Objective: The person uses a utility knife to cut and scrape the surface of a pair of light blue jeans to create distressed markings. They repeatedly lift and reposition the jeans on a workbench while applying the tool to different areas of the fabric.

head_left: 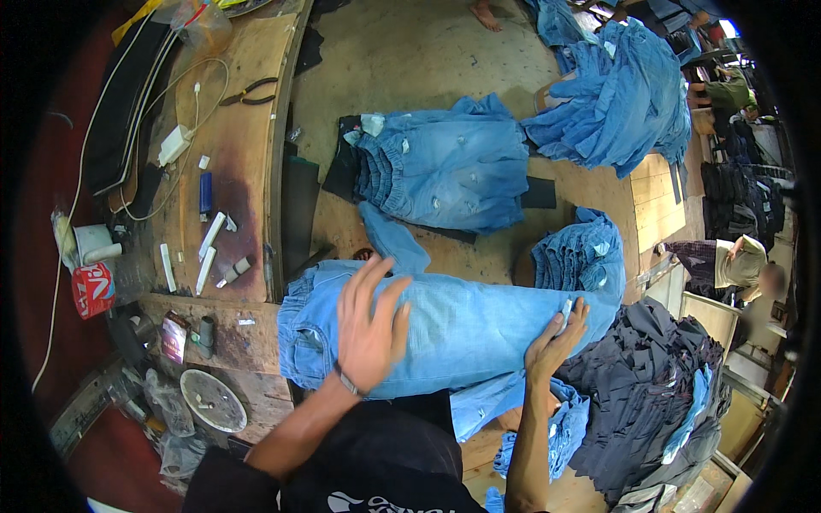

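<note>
A pair of light-blue denim trousers with an elastic waistband [466,321] lies stretched across in front of me, waist to the left. My left hand [372,325] rests palm down near the waist, fingers spread, slightly blurred. Farther along the leg, my right hand [547,344] has its fingers bent on the cloth at the near edge. A small pale patch [565,313] shows between its thumb and fingers; I cannot tell whether it is a tag or a worn spot. Just beyond lie more folded denim trousers [453,167], waist to the left.
On the left, a wooden bench [244,184] carries pliers [250,91], a blue lighter [205,193], white sticks and a round dish [213,401]. Heaped denim [629,98] lies at the far right, a dark garment pile [650,385] at the near right. Another person [740,261] stands at the right.
</note>
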`<state>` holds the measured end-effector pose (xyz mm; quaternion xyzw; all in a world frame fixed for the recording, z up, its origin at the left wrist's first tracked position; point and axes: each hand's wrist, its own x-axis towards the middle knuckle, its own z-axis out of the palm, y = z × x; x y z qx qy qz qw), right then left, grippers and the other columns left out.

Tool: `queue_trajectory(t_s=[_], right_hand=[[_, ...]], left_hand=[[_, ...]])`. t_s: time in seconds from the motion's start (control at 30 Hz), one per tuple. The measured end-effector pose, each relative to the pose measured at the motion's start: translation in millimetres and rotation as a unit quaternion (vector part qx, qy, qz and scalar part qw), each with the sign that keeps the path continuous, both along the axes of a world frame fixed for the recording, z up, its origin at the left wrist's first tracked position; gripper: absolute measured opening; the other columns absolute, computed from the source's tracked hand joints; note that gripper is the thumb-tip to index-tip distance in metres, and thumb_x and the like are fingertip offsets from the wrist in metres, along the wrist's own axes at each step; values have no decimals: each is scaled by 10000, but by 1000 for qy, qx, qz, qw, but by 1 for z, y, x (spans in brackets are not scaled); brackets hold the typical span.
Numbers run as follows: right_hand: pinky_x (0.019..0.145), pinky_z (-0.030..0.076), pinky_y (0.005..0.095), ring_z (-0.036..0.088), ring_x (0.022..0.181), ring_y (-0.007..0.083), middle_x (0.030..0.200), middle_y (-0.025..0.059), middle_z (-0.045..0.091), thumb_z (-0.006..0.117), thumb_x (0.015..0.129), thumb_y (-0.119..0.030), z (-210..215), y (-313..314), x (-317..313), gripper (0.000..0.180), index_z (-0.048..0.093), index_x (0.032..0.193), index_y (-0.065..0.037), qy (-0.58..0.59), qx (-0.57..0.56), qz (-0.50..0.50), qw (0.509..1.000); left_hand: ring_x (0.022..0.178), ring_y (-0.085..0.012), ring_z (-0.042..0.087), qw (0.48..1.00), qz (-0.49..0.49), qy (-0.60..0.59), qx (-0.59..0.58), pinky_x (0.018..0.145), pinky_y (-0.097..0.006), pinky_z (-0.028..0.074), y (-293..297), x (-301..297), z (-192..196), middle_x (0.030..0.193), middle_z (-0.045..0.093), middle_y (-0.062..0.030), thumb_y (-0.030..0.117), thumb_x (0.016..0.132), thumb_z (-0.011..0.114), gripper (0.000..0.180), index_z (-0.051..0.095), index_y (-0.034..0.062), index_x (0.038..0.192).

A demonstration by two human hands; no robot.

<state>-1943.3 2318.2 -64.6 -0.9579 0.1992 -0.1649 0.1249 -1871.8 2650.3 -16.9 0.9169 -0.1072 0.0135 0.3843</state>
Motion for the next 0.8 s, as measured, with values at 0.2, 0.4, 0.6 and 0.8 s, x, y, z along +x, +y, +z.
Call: queue_trajectory(t_s=[0.2,0.4,0.6,0.8], right_hand=[[1262,151,617,306,1556,447,1631,231,432,435,1126,-190,-6,11,-15,395,468,1439,48,6,-1,1,1000],[1230,80,707,301,1547,496,1613,291,425,475,1091,-172,-5,57,-26,265,564,1267,6,-12,48,8,999],[1219,70,729,294,1546,511,1575,322,453,491,1085,-189,-2,27,-42,227,567,1207,-14,-15,76,58,995],[1206,49,748,336,1522,525,1560,324,477,455,1094,-154,-14,-39,-47,194,534,1192,-6,-47,65,45,996]], left_hand=[[1589,-440,223,979,-22,107,174,1266,-671,108,31,-63,-10,1675,329,-242,272,1016,594,622,446,4,1558],[1599,-464,171,956,-7,104,276,1289,-591,118,81,-79,-13,1715,202,-288,360,1065,482,700,304,13,1646],[1595,-476,165,954,29,66,291,1292,-574,123,72,-72,-8,1720,184,-287,442,1053,487,763,282,23,1657],[1604,-452,162,945,53,48,319,1269,-649,64,11,-85,-16,1713,219,-282,553,1035,448,835,290,14,1654]])
